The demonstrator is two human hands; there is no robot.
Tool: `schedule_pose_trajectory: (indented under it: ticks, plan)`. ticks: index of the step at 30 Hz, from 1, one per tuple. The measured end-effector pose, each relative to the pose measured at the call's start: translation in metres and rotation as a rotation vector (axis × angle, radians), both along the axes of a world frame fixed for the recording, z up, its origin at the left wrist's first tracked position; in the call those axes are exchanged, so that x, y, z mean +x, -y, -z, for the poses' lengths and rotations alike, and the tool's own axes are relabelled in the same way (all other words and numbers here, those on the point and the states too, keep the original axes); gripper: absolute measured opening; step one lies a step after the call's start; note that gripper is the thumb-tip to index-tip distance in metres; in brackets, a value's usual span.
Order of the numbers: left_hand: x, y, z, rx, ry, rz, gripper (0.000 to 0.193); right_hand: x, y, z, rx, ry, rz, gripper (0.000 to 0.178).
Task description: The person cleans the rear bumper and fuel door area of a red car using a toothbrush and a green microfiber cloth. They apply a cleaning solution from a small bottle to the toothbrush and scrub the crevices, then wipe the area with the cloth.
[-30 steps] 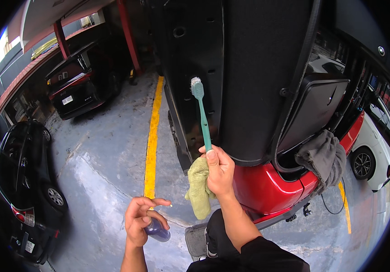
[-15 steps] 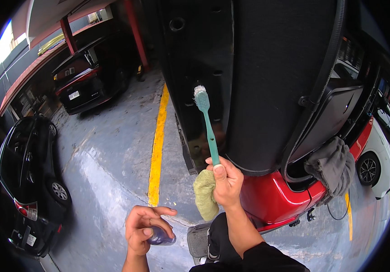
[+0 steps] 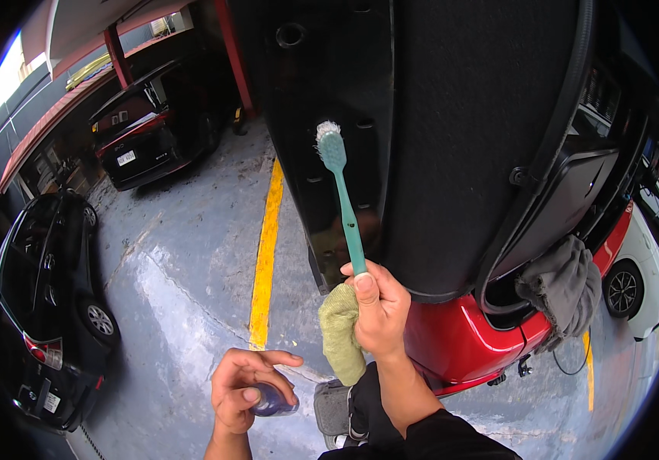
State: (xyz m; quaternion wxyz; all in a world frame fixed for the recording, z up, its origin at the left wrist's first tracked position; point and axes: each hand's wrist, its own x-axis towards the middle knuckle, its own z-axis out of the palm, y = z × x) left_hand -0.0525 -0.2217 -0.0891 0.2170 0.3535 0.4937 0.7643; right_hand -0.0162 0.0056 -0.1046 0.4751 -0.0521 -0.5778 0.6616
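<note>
A green toothbrush (image 3: 342,195) points upward from my right hand (image 3: 379,307), its handle pinched between thumb and fingers. White bristles at its head are against or just in front of a glossy black panel (image 3: 345,84) with several small slots; contact is hard to tell. The same hand also grips a bunched light-green cloth (image 3: 340,334), hanging at its left side. Lower left, my left hand (image 3: 241,387) curls around a small, see-through purplish container (image 3: 272,400), with the index finger stretched out above it. The container's lower part is hidden by the fingers.
Right of the panel is a wide black trim piece (image 3: 460,138), above a red car body (image 3: 460,337). A grey cloth (image 3: 563,284) drapes over the red edge. Black cars (image 3: 54,284) stand at left, a white car (image 3: 644,284) at right. A grey step or stool (image 3: 332,410) is by my feet.
My right hand has shifted the toothbrush slightly up and left along the black panel, the green cloth moving with it. My left hand has stayed almost where it was.
</note>
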Motion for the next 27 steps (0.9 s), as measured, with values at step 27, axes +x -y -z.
schedule_pose_trajectory:
  ticks: [27]
  plan:
    - [-0.005, -0.001, -0.001, 0.026, 0.041, 0.039, 0.037, -0.001, 0.002, -0.001, -0.035, -0.002, -0.050, 0.034]
